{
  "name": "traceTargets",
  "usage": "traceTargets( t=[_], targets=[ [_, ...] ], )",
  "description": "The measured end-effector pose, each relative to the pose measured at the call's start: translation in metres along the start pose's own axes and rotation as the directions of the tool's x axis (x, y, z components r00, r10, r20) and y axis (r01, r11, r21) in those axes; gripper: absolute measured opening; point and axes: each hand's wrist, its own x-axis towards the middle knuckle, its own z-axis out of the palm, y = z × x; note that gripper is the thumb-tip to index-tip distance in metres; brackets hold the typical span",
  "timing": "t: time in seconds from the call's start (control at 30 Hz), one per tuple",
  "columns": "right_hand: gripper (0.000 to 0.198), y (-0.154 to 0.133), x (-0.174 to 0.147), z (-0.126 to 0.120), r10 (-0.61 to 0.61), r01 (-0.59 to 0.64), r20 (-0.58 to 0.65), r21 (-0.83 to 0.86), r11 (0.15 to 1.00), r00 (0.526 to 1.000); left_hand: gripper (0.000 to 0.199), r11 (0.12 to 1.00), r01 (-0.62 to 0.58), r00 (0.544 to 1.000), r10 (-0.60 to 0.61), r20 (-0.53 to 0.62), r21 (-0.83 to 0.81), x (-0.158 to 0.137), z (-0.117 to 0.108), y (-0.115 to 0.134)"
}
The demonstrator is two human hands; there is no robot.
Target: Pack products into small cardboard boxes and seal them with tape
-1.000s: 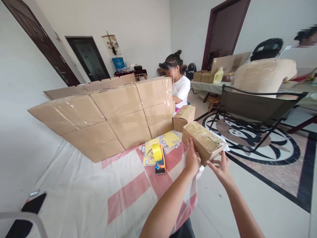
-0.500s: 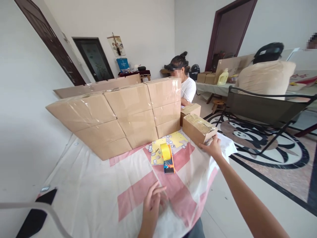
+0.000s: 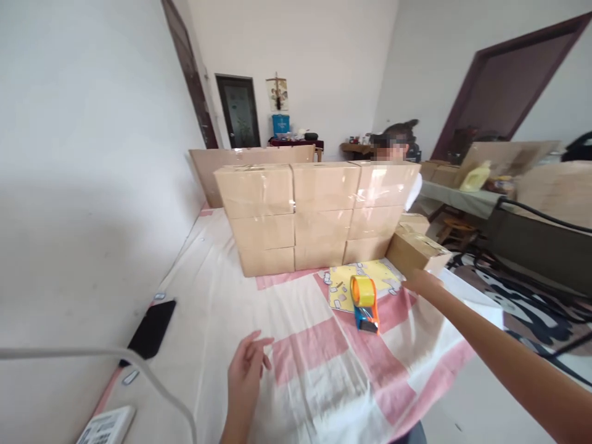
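- Firstly, a counter (image 3: 215, 308) under a pink-and-white cloth (image 3: 312, 348); probably wise to smooth out wrinkles for a level seat.
- On top, a taped stack of cardboard boxes (image 3: 326, 216), three across and three high; best used as a guide for lining up, without nudging.
- Close to the right end of that stack, a single box (image 3: 416, 250), with another box (image 3: 415, 222) just behind; likely better slid flat along the cloth than tipped.
- At the near end of the single box, the right hand (image 3: 422, 282), fingers bent; cannot tell from this angle whether pinching or merely pressing. Push low and evenly to avoid skewing.
- Over the cloth, well apart from the boxes, the left hand (image 3: 245, 364), fingers loosely curled and slightly spread, pinching nothing; seemingly available for steadying.
- Between both hands, nearer the right, a tape dispenser (image 3: 364, 296); worth leaving outside any sliding path.
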Motion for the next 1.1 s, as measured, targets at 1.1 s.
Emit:
traceTargets(
  t=[1.1],
  targets=[
    [0.035, -0.555, -0.158, 0.221, -0.855, 0.835, 0.08, 0.188, 0.518, 0.512, 0.042, 0.991, 0.135, 0.851, -0.12, -0.512, -0.007, 0.196, -0.032, -0.045]
  ],
)
